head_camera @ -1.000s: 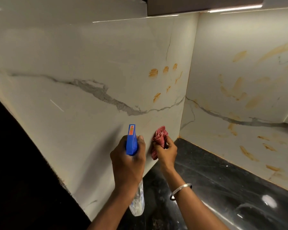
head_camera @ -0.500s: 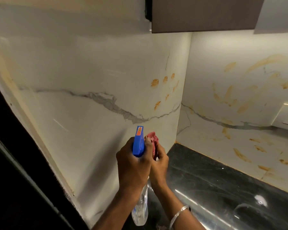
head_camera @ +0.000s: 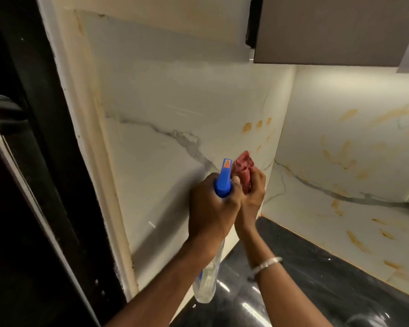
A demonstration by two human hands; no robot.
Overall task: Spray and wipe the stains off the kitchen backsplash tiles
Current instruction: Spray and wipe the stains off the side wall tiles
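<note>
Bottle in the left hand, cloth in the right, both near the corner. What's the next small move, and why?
Probably raise the left hand slightly and spray the orange stains on the side tile. They look unwiped, the spray bottle nozzle sits just below them, and the red cloth is bunched ready in the right hand.

Backsplash tiles [head_camera: 163, 128]: white marble pattern, grey veining. Stains [head_camera: 246, 126]: orange-brown smears on the left wall near the corner and across the right wall. Spray bottle [head_camera: 223, 182]: blue head, orange label, clear body. Cloth [head_camera: 243, 166]: dark red. Desk [head_camera: 316, 279]: glossy black, faint pale veins. Bracelet [head_camera: 266, 264]: silver. Wall cabinet [head_camera: 328, 29]: grey-brown.
</note>
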